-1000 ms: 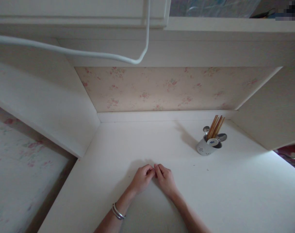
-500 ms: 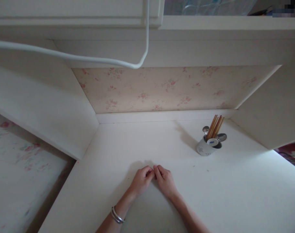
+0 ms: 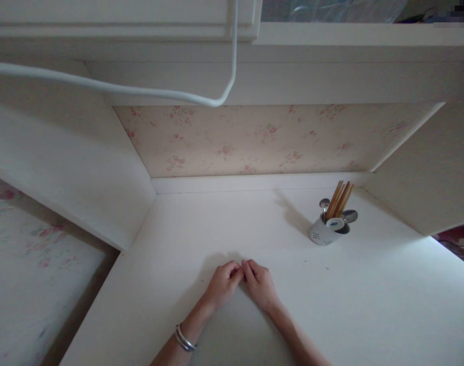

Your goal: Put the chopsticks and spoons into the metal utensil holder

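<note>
Hands [image 3: 221,285], two, loosely curled, one utensil cup [image 3: 319,234], two metal spoons [image 3: 349,216]

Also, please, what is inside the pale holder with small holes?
The holder contains brown chopsticks, two metal spoons and a white, blue-marked piece. Their lower ends and the holder's bottom are hidden.

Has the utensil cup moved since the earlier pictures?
No, the utensil cup sits in the same spot relative to the backsplash strip.
</note>
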`<state>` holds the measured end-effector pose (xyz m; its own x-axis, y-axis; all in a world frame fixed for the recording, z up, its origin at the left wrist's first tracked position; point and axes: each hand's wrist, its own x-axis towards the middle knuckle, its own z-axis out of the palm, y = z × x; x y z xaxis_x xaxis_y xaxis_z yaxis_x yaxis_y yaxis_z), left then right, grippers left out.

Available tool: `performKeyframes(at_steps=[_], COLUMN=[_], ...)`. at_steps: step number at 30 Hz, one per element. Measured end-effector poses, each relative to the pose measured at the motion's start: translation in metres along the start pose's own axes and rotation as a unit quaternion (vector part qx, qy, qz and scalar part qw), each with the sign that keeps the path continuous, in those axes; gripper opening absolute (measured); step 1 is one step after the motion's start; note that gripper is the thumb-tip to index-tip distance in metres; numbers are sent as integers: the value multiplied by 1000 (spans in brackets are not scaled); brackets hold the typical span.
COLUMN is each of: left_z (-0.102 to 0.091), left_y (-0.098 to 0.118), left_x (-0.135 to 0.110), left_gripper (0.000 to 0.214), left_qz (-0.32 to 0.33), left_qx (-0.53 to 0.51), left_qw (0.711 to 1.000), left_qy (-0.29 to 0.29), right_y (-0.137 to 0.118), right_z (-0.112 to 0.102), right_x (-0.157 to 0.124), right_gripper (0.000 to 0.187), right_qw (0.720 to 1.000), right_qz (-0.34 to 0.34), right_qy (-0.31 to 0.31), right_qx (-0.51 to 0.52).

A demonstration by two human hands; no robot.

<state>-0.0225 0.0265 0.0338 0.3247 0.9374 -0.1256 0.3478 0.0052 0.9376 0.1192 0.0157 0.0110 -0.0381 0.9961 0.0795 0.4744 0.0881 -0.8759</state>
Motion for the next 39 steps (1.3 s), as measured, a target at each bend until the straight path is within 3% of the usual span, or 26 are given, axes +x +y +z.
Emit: performKeyframes(at_steps=[34, 39], left_z=[2, 2], left_y=[-2, -1], left_x=[0, -2], left_gripper=[36, 37], left_qz=[4, 4], left_qx=[3, -5], left_qw=[1000, 1000], left_qy=[2, 1], right_y=[0, -3], right_z=[-1, 0], right_x=[-2, 0], right_gripper=[44, 45], right_qw=[1000, 998], right_qz=[4, 27], right_qy=[-4, -1], right_qx=[-1, 56])
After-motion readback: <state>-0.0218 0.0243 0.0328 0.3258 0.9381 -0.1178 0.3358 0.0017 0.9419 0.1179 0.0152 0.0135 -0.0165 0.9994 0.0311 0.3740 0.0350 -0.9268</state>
